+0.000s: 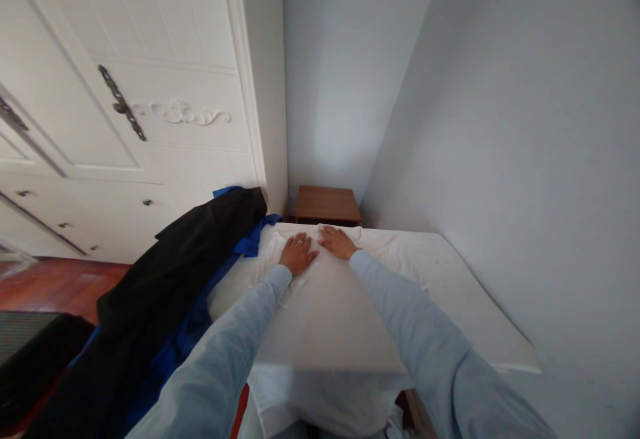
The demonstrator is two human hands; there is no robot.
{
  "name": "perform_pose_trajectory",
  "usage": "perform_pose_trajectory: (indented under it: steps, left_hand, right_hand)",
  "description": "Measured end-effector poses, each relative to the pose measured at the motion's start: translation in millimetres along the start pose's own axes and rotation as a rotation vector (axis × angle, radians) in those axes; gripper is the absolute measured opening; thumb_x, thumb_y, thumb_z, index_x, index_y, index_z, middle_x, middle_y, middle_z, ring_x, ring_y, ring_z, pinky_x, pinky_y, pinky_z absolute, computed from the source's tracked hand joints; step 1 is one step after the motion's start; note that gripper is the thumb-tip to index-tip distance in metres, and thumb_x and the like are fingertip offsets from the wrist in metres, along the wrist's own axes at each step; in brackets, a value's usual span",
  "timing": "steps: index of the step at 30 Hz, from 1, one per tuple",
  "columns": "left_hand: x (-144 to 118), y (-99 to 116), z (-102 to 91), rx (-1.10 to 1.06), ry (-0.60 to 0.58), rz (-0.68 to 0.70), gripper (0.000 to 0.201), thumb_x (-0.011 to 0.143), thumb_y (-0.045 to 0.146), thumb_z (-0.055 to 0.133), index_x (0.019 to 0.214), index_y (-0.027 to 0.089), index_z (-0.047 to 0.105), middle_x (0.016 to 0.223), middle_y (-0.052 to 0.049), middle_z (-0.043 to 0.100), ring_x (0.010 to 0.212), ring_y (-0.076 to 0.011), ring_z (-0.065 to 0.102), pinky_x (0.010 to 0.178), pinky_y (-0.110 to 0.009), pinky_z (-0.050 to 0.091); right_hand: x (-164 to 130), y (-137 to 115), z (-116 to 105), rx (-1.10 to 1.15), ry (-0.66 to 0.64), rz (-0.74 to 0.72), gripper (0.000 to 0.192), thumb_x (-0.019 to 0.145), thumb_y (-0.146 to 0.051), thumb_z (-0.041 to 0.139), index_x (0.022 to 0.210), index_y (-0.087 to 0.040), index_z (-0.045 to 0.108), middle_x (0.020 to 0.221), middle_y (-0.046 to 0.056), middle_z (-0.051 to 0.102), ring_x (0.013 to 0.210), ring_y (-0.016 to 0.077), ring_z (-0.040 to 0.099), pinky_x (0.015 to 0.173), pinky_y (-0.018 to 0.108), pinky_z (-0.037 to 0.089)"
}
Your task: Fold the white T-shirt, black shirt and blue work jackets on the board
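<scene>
A white garment (345, 326) is spread over a white-covered table (450, 279), its near end hanging down over the front edge. On its far part my left hand (299, 254) lies flat, fingers stretched out, a ring on one finger. Just right of it my right hand (339, 242) rests palm down near the table's far edge, fingers extended over the cloth. Neither hand grips anything that I can see. The exact kind of garment cannot be made out.
Black clothing (195, 252) and blue cloth (185, 329) are draped along the left side. A white wardrobe (200, 59) stands behind them. A small brown wooden cabinet (329, 203) is beyond the table, and a grey wall (525, 126) borders the right.
</scene>
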State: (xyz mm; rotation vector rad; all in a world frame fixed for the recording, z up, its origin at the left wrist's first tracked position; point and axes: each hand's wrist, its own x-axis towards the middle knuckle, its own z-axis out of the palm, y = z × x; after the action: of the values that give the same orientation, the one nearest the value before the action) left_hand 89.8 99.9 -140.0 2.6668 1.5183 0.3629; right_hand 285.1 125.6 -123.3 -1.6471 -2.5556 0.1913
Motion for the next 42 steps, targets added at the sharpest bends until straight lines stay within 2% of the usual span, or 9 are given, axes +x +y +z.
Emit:
perform_pose_trajectory:
  steps: [7,12,18,22,26,29,33,36,42]
  left_hand:
    - [8.3,-6.7,-11.7,-0.118,-0.022,0.009,0.051,0.099,0.04,0.042,0.137,0.007,0.052,0.146,-0.023,0.05,0.14,-0.0305,0.044,0.117,-0.045,0.031]
    - [-6.9,3.2,-28.2,-0.244,0.03,-0.063,0.049,0.096,0.04,0.051,0.134,0.009,0.056,0.141,-0.021,0.057,0.14,-0.0331,0.043,0.115,-0.048,0.035]
    - [-107.3,63.3,-48.4,-0.621,0.527,-0.126,0.036,0.097,0.039,0.051,0.123,0.016,0.063,0.128,-0.014,0.067,0.131,-0.0265,0.054,0.111,-0.045,0.042]
    - [-191.7,100.4,-40.8,-0.679,0.788,-0.279,0.026,0.097,0.03,0.05,0.116,0.019,0.064,0.116,-0.011,0.069,0.112,-0.022,0.064,0.099,-0.042,0.05]
    - [-255.4,107.1,-14.9,-0.612,0.843,-0.485,0.024,0.092,0.027,0.052,0.112,0.018,0.063,0.108,-0.01,0.067,0.1,-0.021,0.064,0.089,-0.038,0.052]
    - [-292.0,100.3,3.6,-0.517,0.881,-0.64,0.024,0.086,0.028,0.055,0.106,0.017,0.062,0.099,-0.008,0.064,0.089,-0.0206,0.061,0.085,-0.039,0.051]
    - [-325.9,86.1,24.4,-0.532,0.712,-0.763,0.03,0.08,0.034,0.06,0.106,0.019,0.061,0.101,-0.008,0.062,0.094,-0.0237,0.06,0.089,-0.041,0.051]
    - [-334.8,77.4,45.4,-0.678,0.446,-0.903,0.041,0.072,0.037,0.068,0.108,0.018,0.06,0.107,-0.01,0.065,0.102,-0.0277,0.062,0.091,-0.043,0.053]
    - [-329.4,73.9,81.1,-1.141,0.083,-0.878,0.054,0.061,0.046,0.08,0.101,0.014,0.064,0.1,-0.012,0.074,0.094,-0.0287,0.069,0.082,-0.039,0.057]
  right_hand:
    - [-7.2,-1.5,-6.9,0.149,0.005,0.019,0.055,0.102,-0.047,0.037,0.145,-0.014,0.048,0.156,0.017,0.04,0.147,0.0287,0.032,0.119,0.051,0.026]
    - [-78.9,-14.9,-13.2,0.553,0.167,-0.035,0.064,0.097,-0.062,0.04,0.14,-0.017,0.055,0.148,0.015,0.051,0.139,0.0266,0.044,0.119,0.047,0.03]
    - [-225.5,-29.0,-28.4,1.056,0.161,0.107,0.044,0.091,-0.056,0.059,0.112,-0.02,0.072,0.113,0.011,0.073,0.101,0.0232,0.069,0.094,0.041,0.052]
    - [-321.6,-25.9,-21.2,1.363,0.099,0.185,0.043,0.089,-0.055,0.063,0.11,-0.019,0.071,0.094,0.009,0.074,0.077,0.018,0.067,0.071,0.032,0.053]
    - [-392.4,-17.3,25.6,1.517,-0.269,0.33,0.051,0.084,-0.061,0.065,0.105,-0.016,0.072,0.092,0.011,0.074,0.073,0.0185,0.066,0.071,0.033,0.051]
    - [-424.7,-4.9,76.4,1.445,-0.254,0.688,0.051,0.074,-0.06,0.072,0.101,-0.016,0.071,0.097,0.012,0.073,0.078,0.0205,0.067,0.072,0.034,0.052]
    - [-447.1,16.8,126.0,1.3,0.21,1.091,0.061,0.054,-0.046,0.083,0.107,-0.022,0.066,0.115,0.013,0.069,0.101,0.0267,0.068,0.083,0.04,0.055]
    - [-445.8,25.2,141.5,1.236,0.463,1.025,0.075,0.051,-0.042,0.084,0.12,-0.024,0.061,0.132,0.013,0.062,0.119,0.0285,0.061,0.097,0.045,0.051]
    - [-419.7,13.3,160.8,1.332,0.494,0.833,0.063,0.053,-0.043,0.083,0.109,-0.019,0.067,0.12,0.01,0.07,0.115,0.0276,0.063,0.099,0.042,0.05]
